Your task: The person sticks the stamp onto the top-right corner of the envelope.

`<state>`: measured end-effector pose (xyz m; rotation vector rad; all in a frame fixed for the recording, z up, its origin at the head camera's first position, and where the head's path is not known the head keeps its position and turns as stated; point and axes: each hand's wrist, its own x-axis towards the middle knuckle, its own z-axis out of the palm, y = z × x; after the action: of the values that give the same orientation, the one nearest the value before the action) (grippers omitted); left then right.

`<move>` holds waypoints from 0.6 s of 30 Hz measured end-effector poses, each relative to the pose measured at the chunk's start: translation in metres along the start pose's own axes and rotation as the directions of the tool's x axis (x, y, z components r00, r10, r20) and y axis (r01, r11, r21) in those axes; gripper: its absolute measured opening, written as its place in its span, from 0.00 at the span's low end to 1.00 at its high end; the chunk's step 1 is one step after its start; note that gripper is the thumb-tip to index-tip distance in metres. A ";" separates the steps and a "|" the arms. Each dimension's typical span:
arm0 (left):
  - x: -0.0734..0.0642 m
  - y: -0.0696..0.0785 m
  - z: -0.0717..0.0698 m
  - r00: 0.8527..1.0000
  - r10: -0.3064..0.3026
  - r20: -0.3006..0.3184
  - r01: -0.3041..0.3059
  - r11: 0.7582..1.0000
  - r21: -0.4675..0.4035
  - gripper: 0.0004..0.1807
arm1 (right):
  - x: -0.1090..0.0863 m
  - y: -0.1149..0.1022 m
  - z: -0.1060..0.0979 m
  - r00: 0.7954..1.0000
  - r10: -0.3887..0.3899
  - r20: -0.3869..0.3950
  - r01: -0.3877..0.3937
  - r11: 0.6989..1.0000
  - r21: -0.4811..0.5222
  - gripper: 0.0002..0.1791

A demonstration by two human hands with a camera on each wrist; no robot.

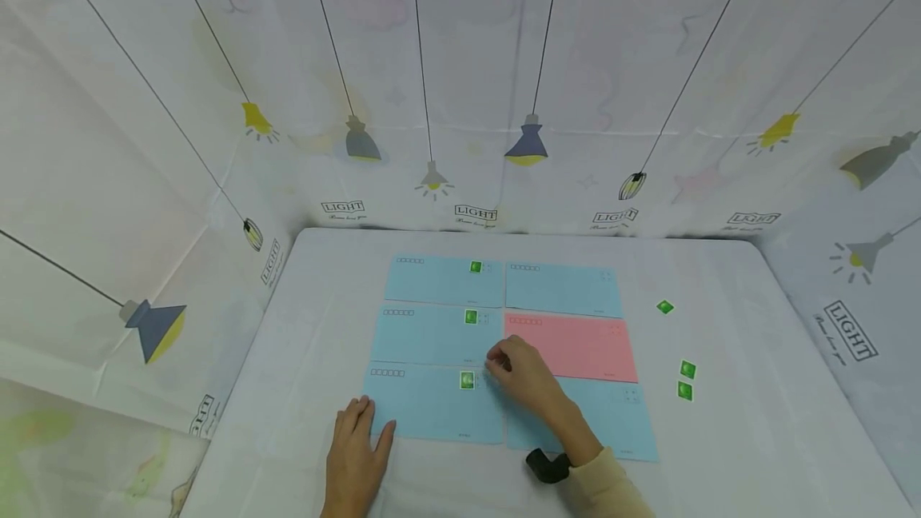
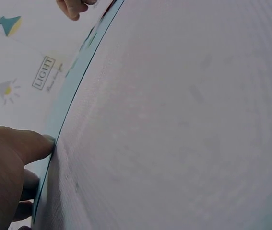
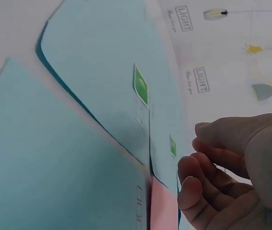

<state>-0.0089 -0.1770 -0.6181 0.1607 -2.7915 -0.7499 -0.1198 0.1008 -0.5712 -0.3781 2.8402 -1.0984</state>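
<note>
My left hand [image 1: 354, 454] lies with fingers extended at the lower left corner of the front-left blue envelope [image 1: 417, 414]; in the left wrist view its thumb [image 2: 42, 143] touches the envelope's edge. My right hand [image 1: 525, 374] hovers where the pink envelope [image 1: 583, 350] meets the left column. Its fingers [image 3: 191, 191] are loosely bent, with nothing visible between them. Green stamps sit near the upper right of the three left envelopes: front stamp [image 1: 467, 380], middle stamp [image 1: 471, 316] and back stamp [image 1: 476, 267].
Right of the envelopes lie three loose green stamps, one farther back [image 1: 665, 307] and a pair [image 1: 687, 369] closer. Two more blue envelopes, one at the back [image 1: 561, 290] and one in front [image 1: 604, 422], flank the pink one. A printed cloth wall [image 1: 460, 86] rises behind the table.
</note>
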 end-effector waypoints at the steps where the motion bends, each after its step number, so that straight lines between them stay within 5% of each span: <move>1: 0.000 0.000 0.000 1.000 0.004 -0.004 -0.004 1.000 -0.001 0.30 | 0.000 0.002 -0.005 1.000 0.013 -0.010 -0.013 1.000 -0.003 0.03; 18: -0.001 0.000 0.002 1.000 0.017 -0.021 -0.017 1.000 0.003 0.31 | -0.026 0.044 -0.086 0.979 0.099 -0.178 -0.111 0.992 -0.058 0.09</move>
<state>-0.0086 -0.1761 -0.6201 0.1445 -2.7705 -0.7364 -0.1165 0.1948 -0.5370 -0.1391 3.0158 -1.0678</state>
